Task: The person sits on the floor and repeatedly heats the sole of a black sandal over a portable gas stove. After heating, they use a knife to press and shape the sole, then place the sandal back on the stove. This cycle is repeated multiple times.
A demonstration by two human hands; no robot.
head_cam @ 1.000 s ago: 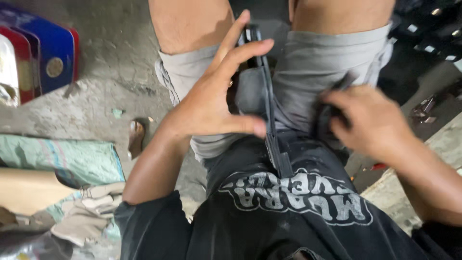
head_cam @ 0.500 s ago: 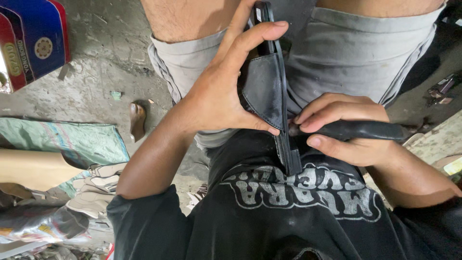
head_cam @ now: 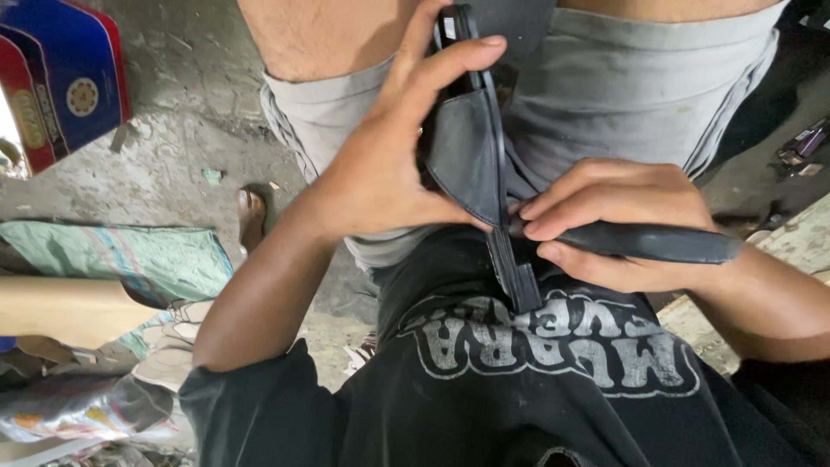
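I look straight down at my lap, with grey shorts and a black printed shirt below me. My left hand [head_cam: 393, 169] grips a black rubber sandal sole [head_cam: 467, 156] held on edge over my thighs, thumb on its near side and fingers wrapped over the top. My right hand [head_cam: 618, 220] is closed around a dark, rod-like black piece [head_cam: 657, 242] that points right, its tip meeting the sole's lower edge. A narrow black strip of the sole [head_cam: 517, 277] hangs down against my shirt.
A blue and red box [head_cam: 60, 86] stands at the upper left on the rough concrete floor [head_cam: 173, 164]. A pale green sack [head_cam: 130, 259], a wooden plank [head_cam: 60, 307] and crumpled cloth lie at the left. Small scraps sit at the far right edge.
My right hand has come in from the right with the dark piece and now presses against the sole's lower edge. My left hand has closed more tightly round the sole.
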